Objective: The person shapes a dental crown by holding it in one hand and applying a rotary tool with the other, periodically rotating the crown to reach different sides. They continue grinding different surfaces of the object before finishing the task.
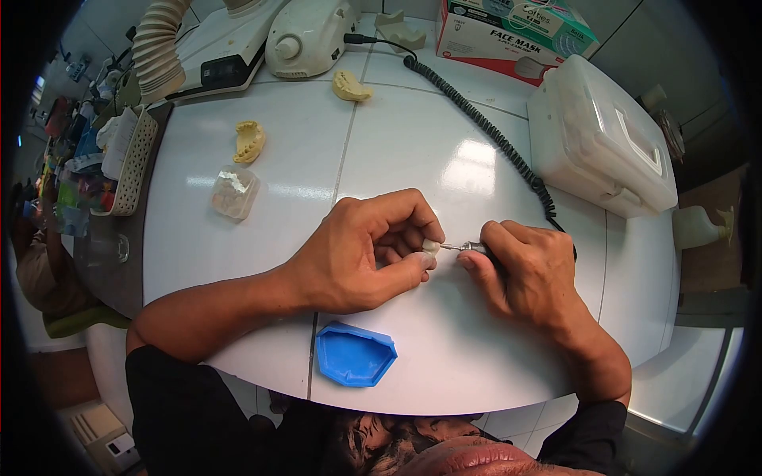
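Note:
Between the thumb and fingers of my left hand (361, 250) is a small whitish piece that looks like a dental crown (430, 247). My right hand (528, 270) is wrapped round a rotary handpiece (474, 247), whose thin metal bur points left and meets or nearly meets the crown. From behind my right hand a black coiled cord (492, 131) runs up to the white control unit (309, 40). Below my left hand lies a blue plastic tray (357, 355).
Yellow dental casts (249, 141) (351, 86) and a clear plastic box (235, 192) are on the white tiled table. A white case (601, 136) stands right, with a face mask box (508, 40) behind. A ribbed hose (157, 51) hangs upper left, near a basket (131, 163).

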The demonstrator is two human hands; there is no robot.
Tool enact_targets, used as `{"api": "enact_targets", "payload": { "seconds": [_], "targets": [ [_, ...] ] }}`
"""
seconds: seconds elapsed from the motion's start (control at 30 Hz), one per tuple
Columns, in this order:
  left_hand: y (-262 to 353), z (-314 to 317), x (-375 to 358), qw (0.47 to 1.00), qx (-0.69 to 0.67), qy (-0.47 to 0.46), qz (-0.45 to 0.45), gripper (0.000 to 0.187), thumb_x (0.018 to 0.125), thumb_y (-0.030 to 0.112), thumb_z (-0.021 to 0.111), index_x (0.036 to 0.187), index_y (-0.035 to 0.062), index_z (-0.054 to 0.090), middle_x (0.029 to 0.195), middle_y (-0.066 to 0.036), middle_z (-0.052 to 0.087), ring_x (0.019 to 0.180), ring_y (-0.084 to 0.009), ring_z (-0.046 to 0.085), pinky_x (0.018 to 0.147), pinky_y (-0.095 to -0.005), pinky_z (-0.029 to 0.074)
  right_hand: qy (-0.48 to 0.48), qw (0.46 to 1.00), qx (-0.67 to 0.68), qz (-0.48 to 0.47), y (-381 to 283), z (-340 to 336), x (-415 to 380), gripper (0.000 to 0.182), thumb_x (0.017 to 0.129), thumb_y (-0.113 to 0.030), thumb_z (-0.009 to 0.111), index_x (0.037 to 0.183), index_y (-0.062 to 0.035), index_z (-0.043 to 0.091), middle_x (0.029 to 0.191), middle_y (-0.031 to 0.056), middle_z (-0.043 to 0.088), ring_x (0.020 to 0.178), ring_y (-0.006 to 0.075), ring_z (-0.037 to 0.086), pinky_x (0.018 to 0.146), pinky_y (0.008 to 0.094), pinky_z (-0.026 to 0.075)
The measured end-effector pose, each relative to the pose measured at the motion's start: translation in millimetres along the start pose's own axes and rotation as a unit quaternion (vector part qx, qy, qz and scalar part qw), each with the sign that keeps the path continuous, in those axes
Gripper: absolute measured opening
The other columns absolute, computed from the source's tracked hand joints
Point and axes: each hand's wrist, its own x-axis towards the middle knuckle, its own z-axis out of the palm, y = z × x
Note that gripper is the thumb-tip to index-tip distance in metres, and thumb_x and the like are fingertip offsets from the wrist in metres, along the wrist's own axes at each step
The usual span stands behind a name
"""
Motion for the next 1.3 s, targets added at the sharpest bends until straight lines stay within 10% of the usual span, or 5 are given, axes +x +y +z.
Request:
{"api": "enact_targets", "payload": {
  "seconds": [1.3],
  "targets": [
    [-2.8,0.1,1.4,0.999,-0.045,-0.003,-0.008,0.022,0.107,-0.001,0.066,0.128,-0.0063,0.063,0.11,-0.013,0.077,0.102,-0.0156,0.08,0.09,-0.0265,0.067,-0.003,1.0,-0.004,-0.001,-1.1,0.0,0.6,0.042,0.1,-0.04,0.083,0.078,-0.0096,0.064,0.06,0.0055,0.058,0.047,0.027,0.058,0.047,0.0406,0.044]
  ]
}}
